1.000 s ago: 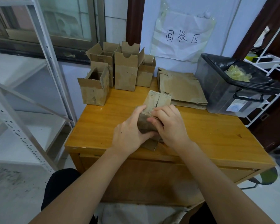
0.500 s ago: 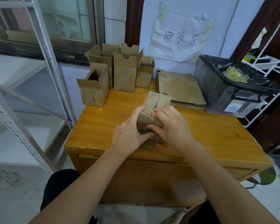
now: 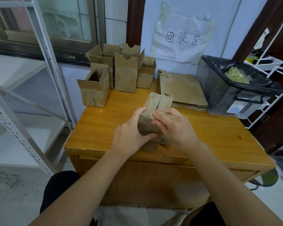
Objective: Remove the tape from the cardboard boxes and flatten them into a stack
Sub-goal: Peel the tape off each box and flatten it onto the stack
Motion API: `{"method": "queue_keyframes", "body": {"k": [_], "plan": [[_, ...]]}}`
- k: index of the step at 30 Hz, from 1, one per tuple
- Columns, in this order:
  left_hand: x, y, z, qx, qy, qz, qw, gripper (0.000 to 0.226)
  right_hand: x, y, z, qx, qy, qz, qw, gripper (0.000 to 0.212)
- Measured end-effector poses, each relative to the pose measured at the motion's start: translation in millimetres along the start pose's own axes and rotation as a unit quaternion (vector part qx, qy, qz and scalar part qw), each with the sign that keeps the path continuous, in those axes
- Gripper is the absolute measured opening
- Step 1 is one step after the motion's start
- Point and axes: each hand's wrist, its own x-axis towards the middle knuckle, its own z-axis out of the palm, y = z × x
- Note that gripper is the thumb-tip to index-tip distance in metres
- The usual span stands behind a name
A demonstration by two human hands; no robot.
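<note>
Near the front edge of the yellow wooden table (image 3: 104, 121), the left hand (image 3: 129, 137) wrapped the worn brown cardboard box (image 3: 155, 111) to steady it, while the right hand (image 3: 173, 126) pinched its top seam, probably picking at tape.

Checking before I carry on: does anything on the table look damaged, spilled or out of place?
Nothing spilled. The cardboard boxes look stained and worn: the held box, gripped by the left hand and right hand, has scuffed flaps. The flattened stack lies slightly fanned, edges uneven, beside the bin.
</note>
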Motion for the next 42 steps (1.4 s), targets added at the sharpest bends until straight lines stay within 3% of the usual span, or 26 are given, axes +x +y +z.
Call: {"method": "queue_keyframes", "body": {"k": [5, 12, 17, 21, 26, 32, 39, 42], "plan": [[-0.8, -2.5, 0.0, -0.013, -0.001, 0.015, 1.000, 0.095, -6.8, -0.2, -6.9, 0.006, -0.074, 0.021, 0.997, 0.058], [0.4, 1.3, -2.7, -0.025, -0.024, -0.011, 0.999, 0.098, 3.7, -2.1, -9.1, -0.086, -0.013, -0.025, 0.996, 0.033], [1.5, 0.8, -2.9, -0.033, -0.035, -0.013, 0.999, 0.099, 6.6, -1.6, -8.1, -0.114, 0.019, -0.045, 0.992, 0.034], [1.0, 0.0, -2.1, -0.031, -0.036, -0.013, 0.999, 0.101, 2.4, -2.3, -5.7, -0.070, 0.041, -0.020, 0.997, 0.033], [0.2, -1.3, -1.4, -0.044, -0.026, 0.004, 0.999, 0.095, -1.9, -9.3, -9.1, -0.067, 0.007, 0.005, 0.998, 0.048], [1.0, -0.4, -0.6, -0.040, -0.030, -0.011, 0.999, 0.097, 6.6, -12.7, -5.8, -0.117, 0.001, 0.004, 0.993, 0.033], [1.0, 0.8, -2.4, -0.037, -0.032, -0.009, 0.999, 0.102, 11.7, -4.7, -9.7, -0.134, -0.025, -0.045, 0.990, 0.043], [0.7, 0.2, -1.9, -0.038, -0.032, -0.007, 0.999, 0.103, 9.9, -1.3, -9.4, -0.104, -0.021, -0.052, 0.993, 0.037]]}}
